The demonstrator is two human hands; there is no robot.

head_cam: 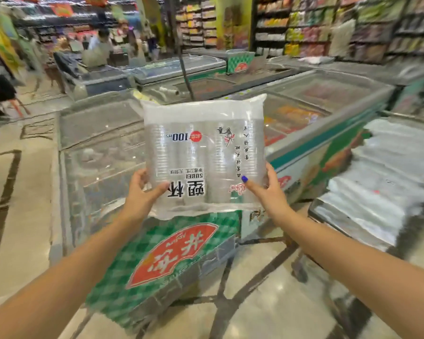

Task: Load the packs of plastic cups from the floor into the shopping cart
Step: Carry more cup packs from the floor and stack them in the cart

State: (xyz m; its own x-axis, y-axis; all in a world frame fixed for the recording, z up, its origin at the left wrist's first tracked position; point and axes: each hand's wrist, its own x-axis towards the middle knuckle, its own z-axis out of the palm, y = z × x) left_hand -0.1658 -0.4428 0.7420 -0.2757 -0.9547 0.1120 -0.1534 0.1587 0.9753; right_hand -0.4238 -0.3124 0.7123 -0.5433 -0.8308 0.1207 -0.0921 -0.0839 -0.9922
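Readable print, all of it upside down to you

The pack of plastic cups (203, 155) you hold up shows "100" beside a red round mark, "SUBEI" in small black letters and, under that, the large black characters "塑杯" (the thin columns of characters along its right side are too small to read). On the green checked carton (171, 263) below it, a red fan-shaped label carries large white characters you cannot make out.

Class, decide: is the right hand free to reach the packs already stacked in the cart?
Probably not: the right hand and left hand both grip the raised pack of cups, though the stacked packs lie unobstructed nearby.
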